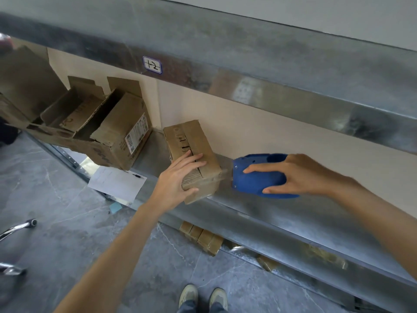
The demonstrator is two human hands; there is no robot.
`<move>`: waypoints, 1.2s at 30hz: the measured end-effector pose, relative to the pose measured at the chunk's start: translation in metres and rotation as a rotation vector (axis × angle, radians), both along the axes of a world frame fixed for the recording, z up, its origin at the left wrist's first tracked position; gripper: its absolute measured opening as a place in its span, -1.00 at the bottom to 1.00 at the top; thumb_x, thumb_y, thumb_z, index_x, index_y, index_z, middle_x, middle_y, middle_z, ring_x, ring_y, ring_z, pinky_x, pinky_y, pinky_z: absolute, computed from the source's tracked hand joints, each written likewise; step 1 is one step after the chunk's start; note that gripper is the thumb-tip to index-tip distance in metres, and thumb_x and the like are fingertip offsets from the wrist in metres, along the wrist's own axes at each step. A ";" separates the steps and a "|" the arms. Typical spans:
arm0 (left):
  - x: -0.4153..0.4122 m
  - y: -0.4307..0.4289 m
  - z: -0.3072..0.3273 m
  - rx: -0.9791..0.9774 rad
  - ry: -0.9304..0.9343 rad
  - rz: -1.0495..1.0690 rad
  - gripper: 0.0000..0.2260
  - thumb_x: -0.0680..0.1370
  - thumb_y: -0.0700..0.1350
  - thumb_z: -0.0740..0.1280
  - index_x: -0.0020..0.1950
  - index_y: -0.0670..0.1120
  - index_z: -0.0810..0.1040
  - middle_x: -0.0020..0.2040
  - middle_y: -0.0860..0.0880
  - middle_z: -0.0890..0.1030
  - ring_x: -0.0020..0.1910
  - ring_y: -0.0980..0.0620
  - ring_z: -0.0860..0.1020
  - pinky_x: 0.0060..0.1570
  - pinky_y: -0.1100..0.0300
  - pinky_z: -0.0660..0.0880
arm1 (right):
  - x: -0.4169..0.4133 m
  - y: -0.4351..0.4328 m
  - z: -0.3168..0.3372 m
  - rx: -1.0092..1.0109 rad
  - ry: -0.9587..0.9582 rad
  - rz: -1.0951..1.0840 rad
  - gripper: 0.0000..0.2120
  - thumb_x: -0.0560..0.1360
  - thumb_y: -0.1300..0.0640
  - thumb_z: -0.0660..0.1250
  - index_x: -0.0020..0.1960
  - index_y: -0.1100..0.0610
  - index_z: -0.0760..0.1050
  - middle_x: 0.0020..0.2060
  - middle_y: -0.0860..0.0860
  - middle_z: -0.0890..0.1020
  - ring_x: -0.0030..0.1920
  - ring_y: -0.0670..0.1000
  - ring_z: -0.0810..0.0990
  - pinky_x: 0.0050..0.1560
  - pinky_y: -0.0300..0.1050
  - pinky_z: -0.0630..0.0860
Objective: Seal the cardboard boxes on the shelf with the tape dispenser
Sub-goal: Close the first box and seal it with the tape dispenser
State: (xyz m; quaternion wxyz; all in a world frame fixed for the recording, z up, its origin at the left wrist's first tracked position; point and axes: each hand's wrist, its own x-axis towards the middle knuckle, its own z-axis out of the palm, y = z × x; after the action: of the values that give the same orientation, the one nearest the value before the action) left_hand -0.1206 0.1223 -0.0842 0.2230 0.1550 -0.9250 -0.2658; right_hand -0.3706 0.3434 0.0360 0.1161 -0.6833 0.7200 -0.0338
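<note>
now | left hand [178,177] — flat on box [191,138] | right hand [302,175] grips tape dispenser [257,180], seemingly touching box

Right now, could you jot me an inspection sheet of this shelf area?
Surface: grey metal shelf, dull and smudged.
Job's things: small brown cardboard box, flaps closed; blue plastic tape dispenser at its right end; large open cardboard box further left.
Clutter: white paper sheet with a pen, by the shelf's front edge.
Hands: left hand rests on the small box; right hand grips the dispenser.
Cables: nothing seen.
Surroundings: grey marbled floor; brown boxes beneath the shelf.
</note>
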 end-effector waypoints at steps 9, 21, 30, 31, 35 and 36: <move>-0.001 0.000 0.004 0.002 -0.017 0.018 -0.31 0.34 -0.11 0.62 0.42 0.11 0.46 0.49 0.22 0.35 0.57 0.16 0.16 0.39 0.18 0.28 | -0.003 0.006 0.004 0.036 0.094 -0.091 -0.48 0.53 -0.15 0.35 0.42 -0.42 0.25 -0.51 -0.21 0.28 -0.44 -0.19 0.30 -0.32 -0.39 0.21; 0.000 0.002 0.009 0.016 -0.024 0.014 -0.31 0.33 -0.15 0.61 0.42 0.10 0.48 0.48 0.22 0.37 0.56 0.17 0.17 0.39 0.21 0.27 | 0.017 -0.028 -0.034 -0.026 0.149 -0.147 -0.45 0.58 -0.20 0.24 0.48 -0.44 0.08 -0.37 -0.05 0.49 -0.30 -0.05 0.39 -0.21 -0.15 0.36; -0.001 0.002 0.005 0.035 0.016 -0.019 -0.36 0.37 -0.16 0.58 0.41 0.06 0.48 0.49 0.19 0.37 0.59 0.15 0.10 0.41 0.11 0.32 | 0.038 -0.046 -0.047 -0.010 0.210 -0.152 -0.45 0.61 -0.15 0.22 0.53 -0.32 0.09 -0.28 0.02 0.54 -0.25 0.06 0.54 -0.29 -0.08 0.38; -0.001 0.002 0.005 0.039 0.017 -0.016 -0.36 0.37 -0.17 0.58 0.41 0.06 0.48 0.49 0.18 0.38 0.59 0.15 0.09 0.42 0.11 0.31 | 0.040 -0.048 -0.049 -0.012 0.217 -0.154 -0.44 0.61 -0.13 0.23 0.54 -0.31 0.10 -0.29 0.05 0.55 -0.29 0.08 0.53 -0.33 -0.08 0.36; -0.002 0.000 0.006 0.057 0.014 -0.032 -0.36 0.36 -0.17 0.59 0.41 0.06 0.49 0.48 0.19 0.38 0.59 0.16 0.08 0.46 0.10 0.26 | 0.049 -0.064 -0.064 -0.054 0.178 -0.207 -0.45 0.59 -0.06 0.30 0.53 -0.25 0.20 -0.44 -0.03 0.35 -0.44 0.02 0.37 -0.46 -0.11 0.26; -0.002 0.000 0.006 0.059 0.015 -0.030 -0.35 0.36 -0.17 0.59 0.41 0.06 0.49 0.49 0.19 0.38 0.59 0.16 0.08 0.47 0.10 0.24 | 0.046 -0.067 -0.069 -0.051 0.166 -0.246 -0.44 0.59 -0.09 0.30 0.53 -0.25 0.19 -0.44 -0.04 0.35 -0.46 -0.01 0.35 -0.44 -0.09 0.32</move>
State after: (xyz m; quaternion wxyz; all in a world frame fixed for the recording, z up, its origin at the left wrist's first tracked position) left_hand -0.1229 0.1219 -0.0779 0.2211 0.1455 -0.9173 -0.2975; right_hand -0.3247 0.2766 -0.0326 0.0338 -0.5932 0.8043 -0.0094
